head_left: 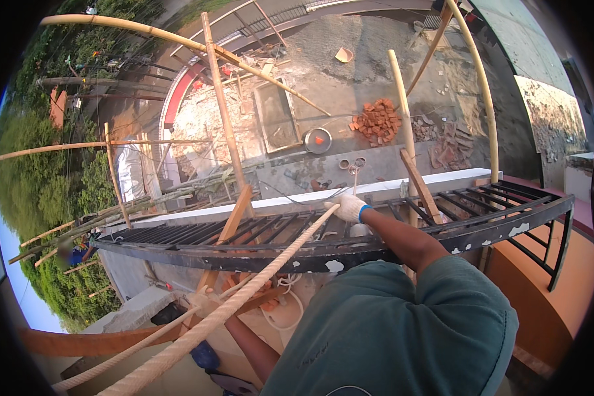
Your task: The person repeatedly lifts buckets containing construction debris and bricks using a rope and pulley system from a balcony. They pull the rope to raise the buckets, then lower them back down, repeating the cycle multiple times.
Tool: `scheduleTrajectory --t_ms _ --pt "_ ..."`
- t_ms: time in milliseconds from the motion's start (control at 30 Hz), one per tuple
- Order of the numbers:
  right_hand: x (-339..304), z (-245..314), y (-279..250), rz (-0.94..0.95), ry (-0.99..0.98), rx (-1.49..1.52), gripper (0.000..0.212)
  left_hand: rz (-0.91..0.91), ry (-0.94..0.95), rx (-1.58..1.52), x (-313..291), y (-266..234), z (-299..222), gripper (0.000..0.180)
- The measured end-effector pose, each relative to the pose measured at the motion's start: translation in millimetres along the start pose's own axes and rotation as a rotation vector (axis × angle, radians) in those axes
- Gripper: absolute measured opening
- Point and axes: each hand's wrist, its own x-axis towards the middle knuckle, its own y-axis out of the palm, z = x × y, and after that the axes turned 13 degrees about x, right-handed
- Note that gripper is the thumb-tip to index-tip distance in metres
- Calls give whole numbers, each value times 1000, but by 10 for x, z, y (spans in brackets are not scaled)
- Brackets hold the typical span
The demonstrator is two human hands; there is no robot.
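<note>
My right hand [351,208], in a white knit glove with a blue cuff, reaches over the black metal railing [376,259] and is closed round a thick beige rope [257,284]. The rope slants from the lower left up to this hand. Beyond the hand, a rope line drops toward small round containers [360,162] far below; whether it is tied to them I cannot make out. My left hand [206,305], also gloved, is on the near side of the railing, closed on a stretch of rope [132,353]. The thick rope partly covers its fingers.
Bamboo poles [221,112] and wooden props [236,214] stand along the railing. On the ground below lie a brick pile [377,123], a round tub [318,140] and a rectangular mortar trough [263,122]. A person [76,254] is at far left. White tubing [297,310] lies behind the railing.
</note>
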Motion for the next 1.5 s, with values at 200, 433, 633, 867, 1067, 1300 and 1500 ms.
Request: scheduleTrajectory --t_ms 200,433,633,867,1067,1300,1500 --pt "26 -67 26 12 -19 4 49 140 -60 8 -69 -91 115 60" --pt "-7 -7 26 71 -4 -20 50 277 -353 -411 -135 -65 58 50" --pt "15 -46 11 62 2 -62 51 445 -319 -1484 911 -875 444 41" --pt "101 -126 83 38 -4 -91 50 121 -187 -618 1521 -1624 184 18" --pt "-79 194 -34 -22 -116 -30 48 181 -104 -752 1995 -2348 196 17" --pt "198 173 -276 -107 0 -88 47 181 -593 -1846 2172 -3019 201 18" --pt "385 -1251 -184 94 299 -299 43 -192 -386 -2218 2930 -3681 731 22"
